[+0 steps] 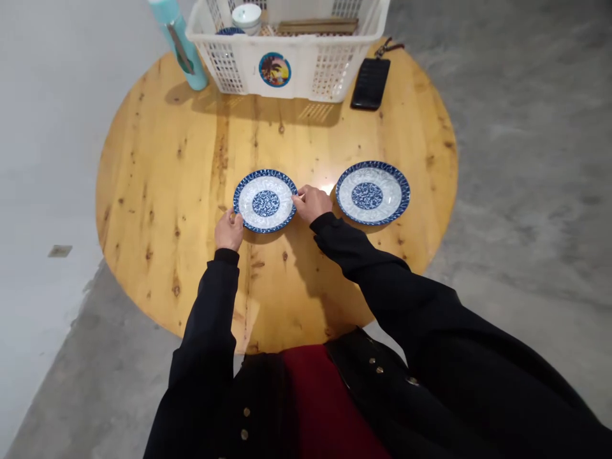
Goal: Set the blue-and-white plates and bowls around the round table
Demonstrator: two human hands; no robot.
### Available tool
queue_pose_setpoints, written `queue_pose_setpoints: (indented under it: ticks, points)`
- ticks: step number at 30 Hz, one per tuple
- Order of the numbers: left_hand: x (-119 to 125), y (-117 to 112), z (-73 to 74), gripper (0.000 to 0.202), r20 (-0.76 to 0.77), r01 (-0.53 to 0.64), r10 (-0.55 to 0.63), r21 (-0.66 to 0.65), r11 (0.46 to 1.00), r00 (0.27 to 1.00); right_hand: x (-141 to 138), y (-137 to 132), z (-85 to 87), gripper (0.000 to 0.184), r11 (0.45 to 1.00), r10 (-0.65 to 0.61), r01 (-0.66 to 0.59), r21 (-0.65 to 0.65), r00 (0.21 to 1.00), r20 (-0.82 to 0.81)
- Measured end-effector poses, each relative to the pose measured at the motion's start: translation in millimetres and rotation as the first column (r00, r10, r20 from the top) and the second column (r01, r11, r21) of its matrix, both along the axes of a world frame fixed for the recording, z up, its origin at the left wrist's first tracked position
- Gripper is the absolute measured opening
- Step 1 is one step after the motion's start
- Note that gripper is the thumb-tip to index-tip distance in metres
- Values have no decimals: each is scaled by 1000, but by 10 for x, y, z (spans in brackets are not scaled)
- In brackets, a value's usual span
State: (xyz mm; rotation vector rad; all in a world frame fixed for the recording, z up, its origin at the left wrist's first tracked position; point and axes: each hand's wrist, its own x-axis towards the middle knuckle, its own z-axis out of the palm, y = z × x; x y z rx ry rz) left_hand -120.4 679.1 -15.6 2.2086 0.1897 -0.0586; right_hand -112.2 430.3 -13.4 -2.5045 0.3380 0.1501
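Observation:
A blue-and-white patterned plate (265, 203) is between my two hands, over the middle of the wooden table. My left hand (229, 231) grips its lower left rim, thumb on top. On the opposite side, my right hand (313, 203) pinches the right rim, with its fingertips over the edge. The fingers beneath the rim are hidden on both sides. A second plate (367, 194) of the same pattern rests on the table just right of my right hand, apart from it.
At the far edge of the round wooden table (157, 166) stands a white plastic basket (306, 70) holding bowls (247, 18) and wooden sticks (318, 25). A light-blue bottle (184, 54) is left of it; a black wallet-like case (371, 84) lies right.

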Motion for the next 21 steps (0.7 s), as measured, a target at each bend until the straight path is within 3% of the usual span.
queue_pose_setpoints:
  ticks: [3, 6, 9, 12, 15, 18, 21]
  points:
    - [77, -29, 31, 36, -9, -20, 21, 129, 991, 1000, 16, 31, -90, 23, 999, -40, 40, -8, 998, 46]
    - [94, -51, 4, 33, 46, -44, 37, 160, 986, 998, 21, 54, -183, 15, 996, -88, 86, 24, 990, 108]
    - [117, -52, -33, 31, 112, -90, 80, 86, 992, 990, -16, 77, -186, 10, 989, -139, 127, 77, 977, 164]
    - [104, -29, 47, 37, 187, -20, 41, -115, 993, 981, -181, 112, -69, 8, 971, -203, 162, 174, 948, 247]
    - [-53, 22, 265, 56, 159, 107, -58, -318, 942, 986, -558, 208, 112, 10, 933, -291, 205, 297, 915, 281]
    - [-388, 150, 457, 70, 66, 177, -164, -406, 897, 984, -1123, 406, 231, 16, 871, -395, 286, 399, 891, 225]
    - [-790, 366, 466, 71, -44, 213, -256, -428, 878, 966, -1727, 689, 200, 20, 789, -487, 388, 476, 867, 101]
